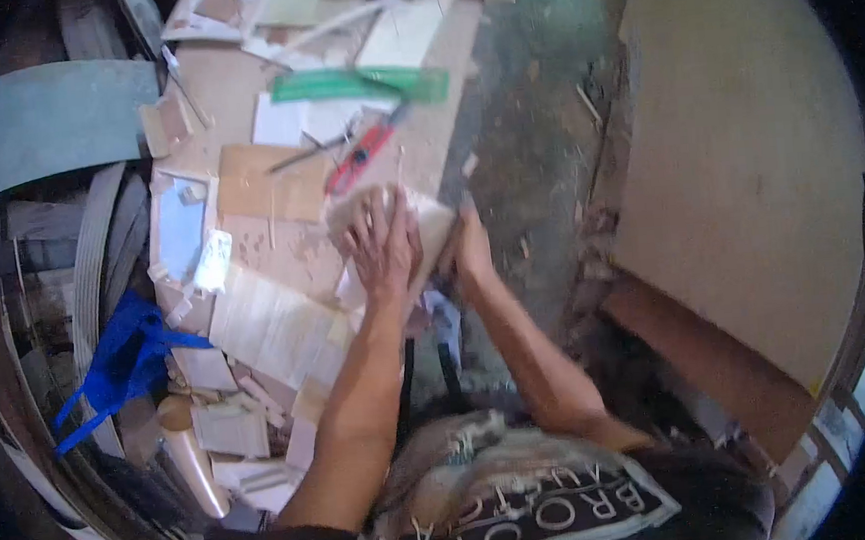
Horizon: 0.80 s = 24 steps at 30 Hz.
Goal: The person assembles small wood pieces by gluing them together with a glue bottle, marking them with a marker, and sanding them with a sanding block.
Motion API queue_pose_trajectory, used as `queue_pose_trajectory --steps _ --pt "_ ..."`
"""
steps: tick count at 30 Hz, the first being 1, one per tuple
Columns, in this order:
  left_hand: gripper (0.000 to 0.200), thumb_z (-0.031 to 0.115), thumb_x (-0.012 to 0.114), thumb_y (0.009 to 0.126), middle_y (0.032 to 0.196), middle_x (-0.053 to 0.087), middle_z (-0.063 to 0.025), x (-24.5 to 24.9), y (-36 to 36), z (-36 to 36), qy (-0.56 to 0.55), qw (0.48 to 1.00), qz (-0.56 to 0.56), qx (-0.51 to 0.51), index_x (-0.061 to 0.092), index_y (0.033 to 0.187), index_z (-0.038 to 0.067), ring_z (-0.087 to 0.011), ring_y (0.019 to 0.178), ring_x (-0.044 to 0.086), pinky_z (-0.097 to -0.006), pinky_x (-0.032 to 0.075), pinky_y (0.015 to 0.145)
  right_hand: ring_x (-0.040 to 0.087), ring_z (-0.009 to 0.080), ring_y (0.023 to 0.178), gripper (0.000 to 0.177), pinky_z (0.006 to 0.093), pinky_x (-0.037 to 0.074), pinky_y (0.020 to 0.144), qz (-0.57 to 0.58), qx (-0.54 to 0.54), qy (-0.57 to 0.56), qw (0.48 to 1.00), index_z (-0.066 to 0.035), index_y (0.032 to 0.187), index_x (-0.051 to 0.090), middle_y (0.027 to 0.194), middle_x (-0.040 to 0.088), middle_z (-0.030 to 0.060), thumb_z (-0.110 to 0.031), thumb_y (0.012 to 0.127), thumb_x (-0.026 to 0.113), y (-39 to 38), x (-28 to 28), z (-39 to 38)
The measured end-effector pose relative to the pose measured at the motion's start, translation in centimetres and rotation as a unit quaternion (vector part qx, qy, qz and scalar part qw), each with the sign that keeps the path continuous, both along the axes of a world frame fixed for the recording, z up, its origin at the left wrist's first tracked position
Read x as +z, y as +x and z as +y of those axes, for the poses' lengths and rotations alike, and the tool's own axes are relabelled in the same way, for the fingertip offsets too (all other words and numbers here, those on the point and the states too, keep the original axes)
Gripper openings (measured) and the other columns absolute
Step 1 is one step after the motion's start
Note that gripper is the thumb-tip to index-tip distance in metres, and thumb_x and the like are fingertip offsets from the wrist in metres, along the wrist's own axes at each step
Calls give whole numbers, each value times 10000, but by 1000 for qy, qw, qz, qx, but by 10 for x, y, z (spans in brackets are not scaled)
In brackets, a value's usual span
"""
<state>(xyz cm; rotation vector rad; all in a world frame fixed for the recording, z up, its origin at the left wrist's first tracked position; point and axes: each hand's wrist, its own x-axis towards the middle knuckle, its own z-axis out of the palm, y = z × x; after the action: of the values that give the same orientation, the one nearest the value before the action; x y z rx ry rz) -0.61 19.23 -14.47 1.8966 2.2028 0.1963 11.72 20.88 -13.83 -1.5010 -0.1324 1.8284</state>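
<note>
A pale, flat piece that looks like wood (432,222) is at the right edge of the work table, tilted toward me. My left hand (387,245) lies across its upper face, fingers slightly spread and pressing on it, holding it. At the piece's right edge is my right hand (467,245), closed, with the thumb pointing up. Whatever lies inside its fingers is hidden and blurred. Just beyond the piece, a red-handled cutter (360,160) rests on the table. A green ruler-like strip (339,84) lies farther back.
Thin boards and offcuts cover much of the table (248,208), among them a tan board (274,179) and a pale sheet (275,316). A blue cloth (123,367) hangs at the left near a brown roll (193,457). A large panel (745,148) stands on the right.
</note>
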Motion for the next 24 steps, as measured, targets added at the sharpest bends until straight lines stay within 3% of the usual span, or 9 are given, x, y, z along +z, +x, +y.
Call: queue_pose_trajectory --steps 2,7,12,14,16,18,20,23,24 --pt "455 323 551 916 1399 454 -105 5 3 10 23 999 -6 25 532 1359 220 -377 1241 423 -552 319 1019 529 241 1029 631 369 405 931 -118 116 -168 972 33 1199 562 1130 586 149 -504 983 313 7 -5 33" --pt "462 324 563 905 1390 457 -119 5 3 7 38 999 -15 23 546 1353 213 -381 1262 408 -558 320 1020 543 231 969 634 389 433 863 -181 58 28 981 51 1159 571 1081 597 141 -511 974 343 5 -32 -19" --pt "484 323 577 890 1393 444 -117 -7 2 -10 1 1000 17 22 541 1362 219 -375 1293 374 -573 304 1021 335 276 1390 614 343 227 1147 3 27 0 1000 32 1429 378 1493 364 204 -425 1024 311 1 11 0" --pt "488 311 576 893 1390 447 -114 -5 3 9 37 998 17 54 529 1370 220 -374 1295 371 -575 311 1008 560 177 823 662 330 462 744 -96 75 2 993 -33 1276 551 955 632 77 -585 965 361 5 -45 24" --pt "481 305 569 903 1384 451 -116 -2 1 16 53 997 20 60 525 1369 197 -381 1285 380 -568 309 1007 573 218 812 681 378 461 743 -186 139 23 973 -10 1263 549 946 642 106 -588 962 352 6 -35 20" --pt "485 319 566 906 1387 452 -118 1 3 9 62 997 36 38 521 1373 193 -381 1277 392 -554 312 1007 318 316 1397 665 329 235 1134 -169 222 54 959 46 1421 367 1494 349 242 -455 1020 191 14 -50 31" --pt "493 328 565 908 1396 450 -119 0 3 16 50 997 16 52 515 1382 202 -388 1268 401 -538 316 1015 362 337 1371 658 334 269 1113 -114 245 -43 962 75 1388 391 1453 398 263 -436 1021 199 11 -21 46" --pt "480 291 570 907 1405 447 -113 -10 1 10 44 998 20 50 523 1377 208 -358 1260 412 -558 309 1024 565 235 643 540 410 447 619 -290 130 88 944 -27 925 609 744 596 95 -491 991 341 2 -59 8" --pt "480 291 570 907 1405 447 -113 -4 4 -17 16 999 19 39 523 1377 208 -358 1260 412 -558 309 1024 411 322 1324 616 339 260 1114 -175 256 46 950 47 1391 412 1431 443 229 -409 1026 217 14 -49 30"
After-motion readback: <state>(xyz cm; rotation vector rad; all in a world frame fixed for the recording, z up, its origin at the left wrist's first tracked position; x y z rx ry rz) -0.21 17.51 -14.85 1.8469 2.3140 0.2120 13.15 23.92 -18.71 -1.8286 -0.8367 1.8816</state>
